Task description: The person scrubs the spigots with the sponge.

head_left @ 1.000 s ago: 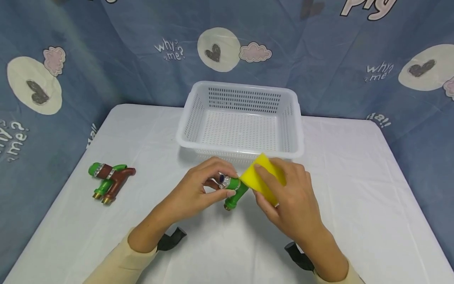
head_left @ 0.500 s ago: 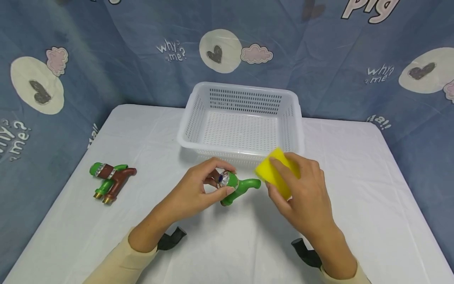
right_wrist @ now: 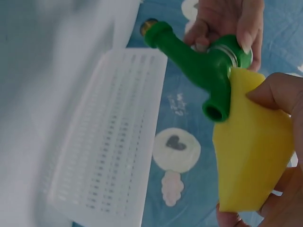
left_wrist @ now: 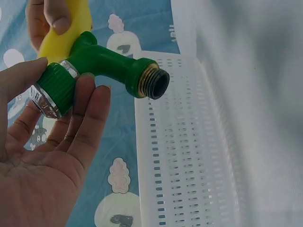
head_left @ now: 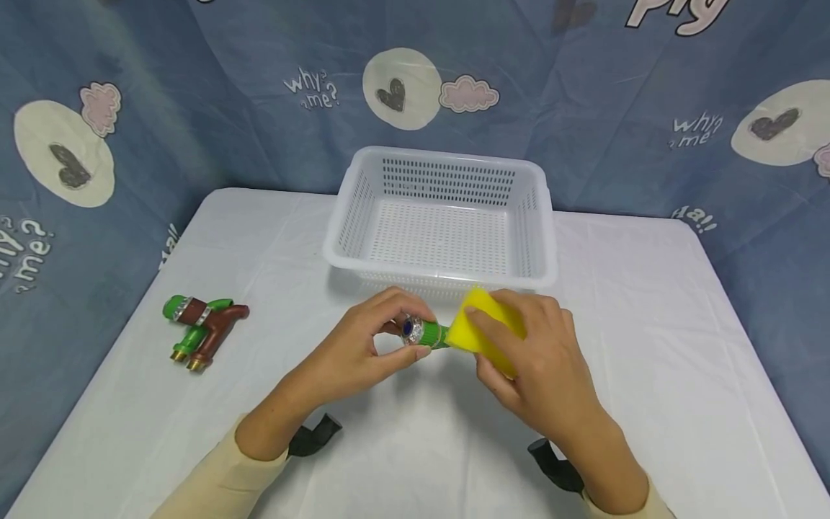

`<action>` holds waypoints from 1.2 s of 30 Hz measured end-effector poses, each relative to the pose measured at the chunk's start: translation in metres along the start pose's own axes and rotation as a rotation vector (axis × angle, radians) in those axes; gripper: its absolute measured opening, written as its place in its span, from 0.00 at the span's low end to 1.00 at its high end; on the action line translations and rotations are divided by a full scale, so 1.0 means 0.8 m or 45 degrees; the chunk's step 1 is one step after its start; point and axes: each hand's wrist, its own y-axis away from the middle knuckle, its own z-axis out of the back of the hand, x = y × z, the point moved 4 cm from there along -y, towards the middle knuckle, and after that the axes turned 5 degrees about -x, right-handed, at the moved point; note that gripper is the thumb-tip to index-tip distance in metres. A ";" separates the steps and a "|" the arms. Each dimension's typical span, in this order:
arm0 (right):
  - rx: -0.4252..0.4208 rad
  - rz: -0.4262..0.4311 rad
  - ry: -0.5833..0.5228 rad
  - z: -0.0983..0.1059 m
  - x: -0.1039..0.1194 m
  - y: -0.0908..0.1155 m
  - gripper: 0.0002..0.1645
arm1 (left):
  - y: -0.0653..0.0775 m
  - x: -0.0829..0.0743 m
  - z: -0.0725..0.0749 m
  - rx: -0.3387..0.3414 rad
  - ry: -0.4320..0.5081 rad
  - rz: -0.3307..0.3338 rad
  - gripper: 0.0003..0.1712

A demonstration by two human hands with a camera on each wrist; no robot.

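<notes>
green tap: knob inside left grip, spout beside sponge

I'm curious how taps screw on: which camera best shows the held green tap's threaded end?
The left wrist view: there the threaded end of the tap shows large and plainly ridged, angled toward the camera. The right wrist view shows that end small and blurred; in the head view it is hidden.

Left wrist view, upper left: green tap smooth, glossy; thread brass-look metal. Head view: sponge near centre, matt foam; basket upper centre, smooth plastic; tablecloth matt cloth; backdrop top, creased cloth.
</notes>
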 end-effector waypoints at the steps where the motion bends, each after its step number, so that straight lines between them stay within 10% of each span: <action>1: -0.004 -0.016 0.015 0.001 -0.003 0.000 0.23 | 0.000 0.000 0.000 -0.004 -0.007 -0.008 0.20; 36: 0.057 -0.154 -0.142 0.010 -0.015 0.000 0.27 | -0.001 0.002 0.005 -0.083 0.060 -0.029 0.21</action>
